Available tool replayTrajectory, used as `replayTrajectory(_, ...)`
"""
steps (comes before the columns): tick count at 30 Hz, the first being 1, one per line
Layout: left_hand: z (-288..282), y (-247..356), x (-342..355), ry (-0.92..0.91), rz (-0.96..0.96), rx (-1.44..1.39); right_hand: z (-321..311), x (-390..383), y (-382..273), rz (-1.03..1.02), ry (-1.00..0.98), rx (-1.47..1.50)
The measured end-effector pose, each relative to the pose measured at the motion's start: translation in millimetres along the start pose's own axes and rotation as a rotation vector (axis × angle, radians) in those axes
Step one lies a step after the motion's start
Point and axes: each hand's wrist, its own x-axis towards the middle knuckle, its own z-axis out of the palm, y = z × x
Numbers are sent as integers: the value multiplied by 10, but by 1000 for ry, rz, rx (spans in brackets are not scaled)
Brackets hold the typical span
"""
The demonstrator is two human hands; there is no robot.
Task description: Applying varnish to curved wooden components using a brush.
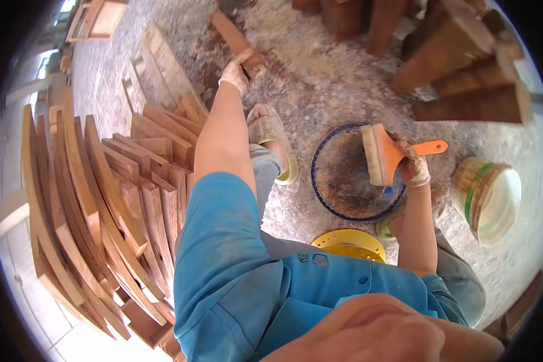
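The speckled grey floor [283, 81] runs under everything. Along the left leans a big pile of brown boards [154, 211], the nearer ones long and curved, with a paler wooden frame [163, 66] just beyond it. Thick dark wood pieces [446, 51] cluster at the far right. In the middle sits a round basin [314, 175] with a blue-edged rim and dark brown stains inside. Right of it stands a whitish bucket [492, 199] with a green band, and on its near side a yellow stool [350, 240] partly shows. A narrow brown board [232, 36] reaches away from the left hand [235, 73], whose fingers are closed around its near end. The wide orange brush [391, 158] is over the right part of the basin, pale bristles toward the left, handle toward the right. The right hand [413, 164], dark with stain and pale at the wrist, is wrapped firmly around it where body meets handle.
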Motion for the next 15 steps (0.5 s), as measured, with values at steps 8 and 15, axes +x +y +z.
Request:
replayTrajectory(8,700,872,-892,-496,66,-634,125,-733,-543,-209,-7,13)
replayTrajectory(15,724,1747,-2328,-411,397,-181,374,-1407,-1694,-363,26,-875)
